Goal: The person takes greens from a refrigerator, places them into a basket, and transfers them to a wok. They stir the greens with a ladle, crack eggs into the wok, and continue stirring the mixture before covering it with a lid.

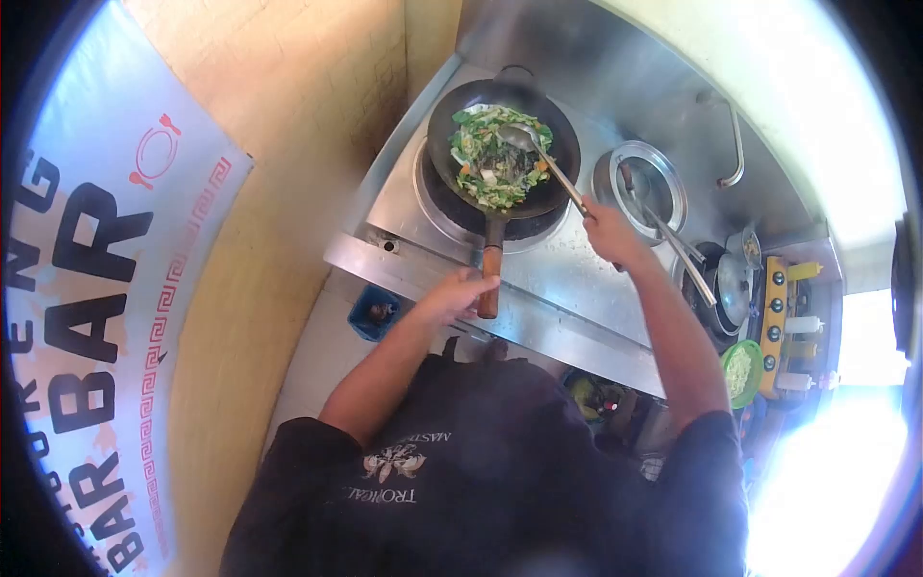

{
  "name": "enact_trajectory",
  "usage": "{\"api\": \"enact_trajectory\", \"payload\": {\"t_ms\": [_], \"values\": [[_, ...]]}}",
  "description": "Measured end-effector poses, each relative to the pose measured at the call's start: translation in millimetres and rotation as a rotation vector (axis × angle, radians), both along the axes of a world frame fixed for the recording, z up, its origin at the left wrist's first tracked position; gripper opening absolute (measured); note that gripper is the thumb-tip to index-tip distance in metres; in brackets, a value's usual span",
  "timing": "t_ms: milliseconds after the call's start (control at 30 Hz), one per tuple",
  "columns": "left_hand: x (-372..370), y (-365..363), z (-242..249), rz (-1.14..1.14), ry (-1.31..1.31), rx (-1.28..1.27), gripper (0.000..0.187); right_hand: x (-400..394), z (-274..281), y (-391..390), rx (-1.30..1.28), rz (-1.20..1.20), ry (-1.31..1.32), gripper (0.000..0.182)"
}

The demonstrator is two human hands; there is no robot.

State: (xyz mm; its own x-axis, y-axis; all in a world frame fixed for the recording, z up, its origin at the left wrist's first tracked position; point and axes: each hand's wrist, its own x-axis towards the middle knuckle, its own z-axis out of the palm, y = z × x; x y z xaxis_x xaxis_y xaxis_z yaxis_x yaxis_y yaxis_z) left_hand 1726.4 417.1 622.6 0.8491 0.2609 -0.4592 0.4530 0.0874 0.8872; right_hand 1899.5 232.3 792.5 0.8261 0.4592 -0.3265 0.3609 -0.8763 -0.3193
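Observation:
A dark wok [562,125] sits over the burner, filled with chopped green vegetables [500,188] and a few orange pieces. My left hand [454,294] is closed at the wok's wooden handle [491,269], with the thumb against its side and the other fingers partly hidden. In my right hand [612,236] is the long handle of a metal ladle [520,137]. The ladle's bowl rests among the vegetables, tilted, near the middle of the wok.
Right of the wok, a round metal pot [681,183] holds more long-handled utensils. Farther right are a lidded pan [734,293], a green bowl [742,375] of shredded pale food and several squeeze bottles [804,325]. A blue container [363,317] stands below the stove's left edge.

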Motion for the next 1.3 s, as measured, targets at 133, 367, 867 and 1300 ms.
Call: {"api": "enact_trajectory", "payload": {"t_ms": [133, 367, 867, 1300], "values": [[12.7, -26.6, -8.9, -0.009, 0.115, -0.806, 0.023, -40.3, 66.2, -21.3, 0.096, -0.157, 0.367, 0.044], [15.6, -52.5, 1.2, 0.075, 0.043, -0.899, 0.014, -42.4, 7.5, -25.0, -0.362, 0.309, -0.037, 0.045], [10.0, -26.7, -7.9, 0.034, 0.076, -0.814, 0.015, -2.1, -40.6, -9.3, -0.297, 0.215, -0.09, 0.051], [1.4, -49.2, 32.4, 0.01, -0.061, -0.93, 0.013, -42.0, 87.9, -38.7, -0.116, 0.03, 0.336, 0.042]]}}
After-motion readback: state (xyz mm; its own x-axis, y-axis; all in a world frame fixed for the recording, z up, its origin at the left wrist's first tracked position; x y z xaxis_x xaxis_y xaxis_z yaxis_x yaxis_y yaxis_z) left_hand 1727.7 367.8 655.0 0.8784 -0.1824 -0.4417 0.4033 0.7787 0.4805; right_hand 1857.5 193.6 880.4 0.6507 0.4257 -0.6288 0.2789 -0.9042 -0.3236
